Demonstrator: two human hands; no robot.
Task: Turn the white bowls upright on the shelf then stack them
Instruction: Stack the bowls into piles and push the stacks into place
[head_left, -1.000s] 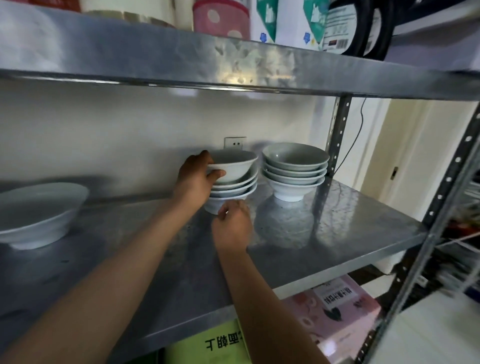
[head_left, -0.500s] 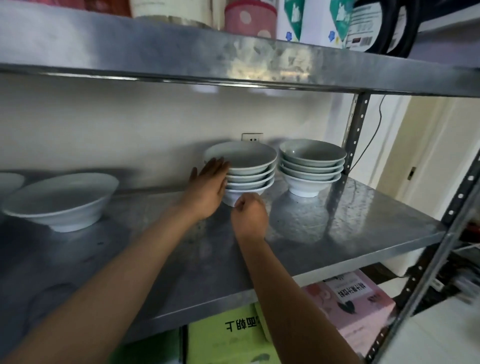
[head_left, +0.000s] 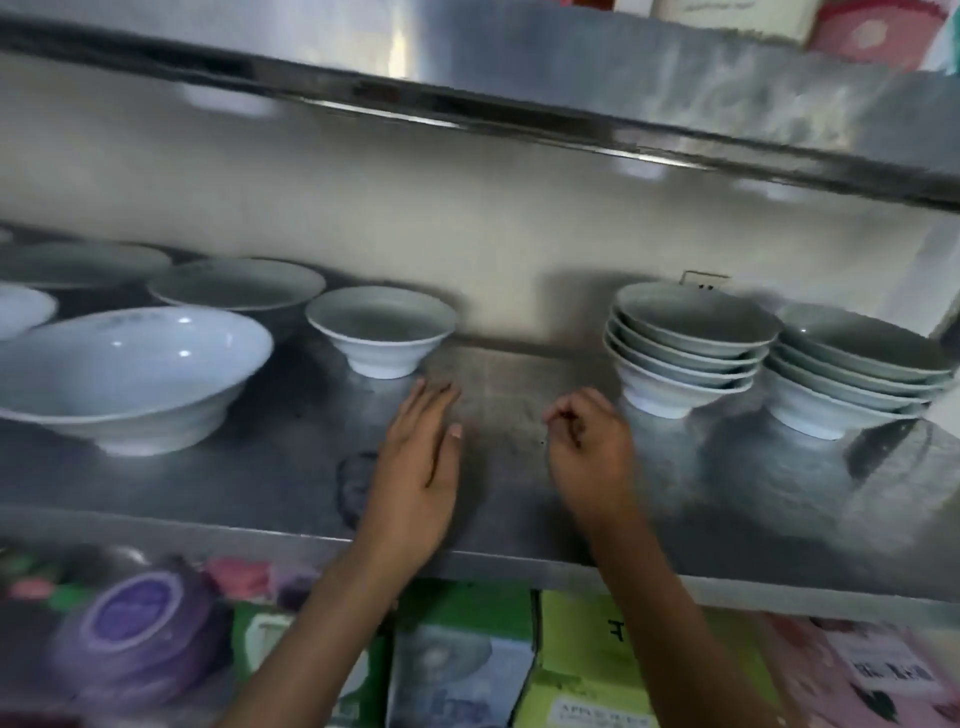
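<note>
Steel shelf (head_left: 519, 499) carries one loose upright bowl (head_left: 381, 330) left of two stacks (head_left: 691, 348). Left hand (head_left: 415, 467) flat and empty, right hand (head_left: 589, 447) loosely curled, empty. Glazed, slick, breakable: probably best pinched at the rim.

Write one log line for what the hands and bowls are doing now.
left hand open, empty | right hand loosely curled, empty | two stacks upright | single bowl upright

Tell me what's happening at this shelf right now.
A person is sorting white bowls on a metal shelf. Two upright stacks stand at the right. Neither hand holds anything: the left hand is flat and open near a single small upright bowl, and the right hand hangs loosely curled beside the nearer stack. A large bowl and plates sit further left.
</note>
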